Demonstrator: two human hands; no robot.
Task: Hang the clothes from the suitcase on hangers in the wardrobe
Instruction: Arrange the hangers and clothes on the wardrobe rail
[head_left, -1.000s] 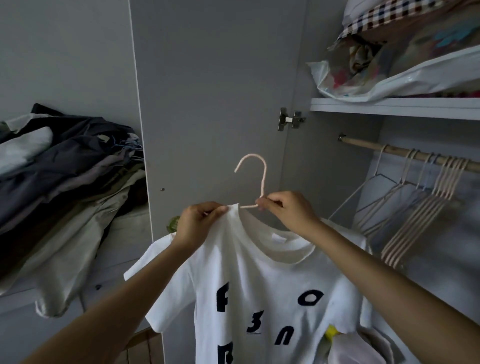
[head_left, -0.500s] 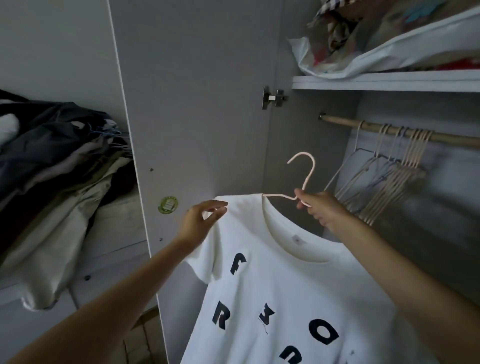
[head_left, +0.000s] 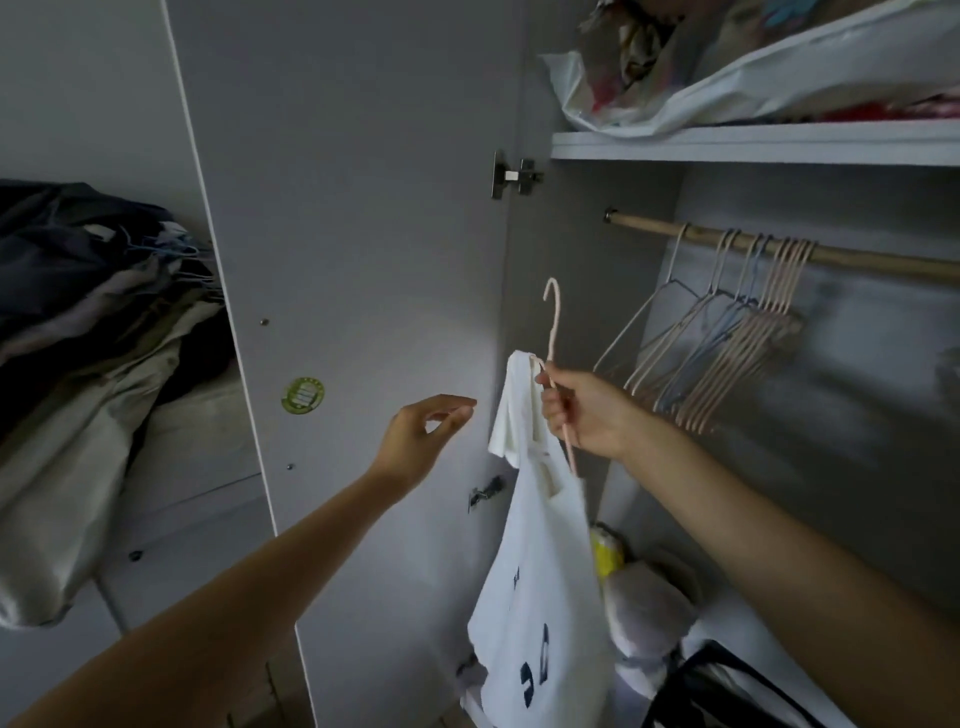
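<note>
We see the right hand (head_left: 589, 410) with its grip curled tight around the pale pink wire hanger (head_left: 555, 332), just under the hook. The white T-shirt with dark letters (head_left: 540, 597) hangs on this hanger, turned edge-on to us, in the opening of the grey wardrobe, below and left of the wooden rail (head_left: 857, 260). The left hand (head_left: 421, 436) is in the air before the grey wardrobe door (head_left: 353, 208); its fingers are loose and a little bent, the thumb near the forefinger, and they hold nothing.

On the rail we count one hanger apart on the left and then a tight bunch of empty wire hangers (head_left: 727, 353), pink and some blue; the exact number we cannot tell. On the white shelf (head_left: 753, 145) above lies one clear plastic bag (head_left: 753, 78) with coloured fabrics inside. At the left is one pile of dark and pale clothes (head_left: 93, 338)
</note>
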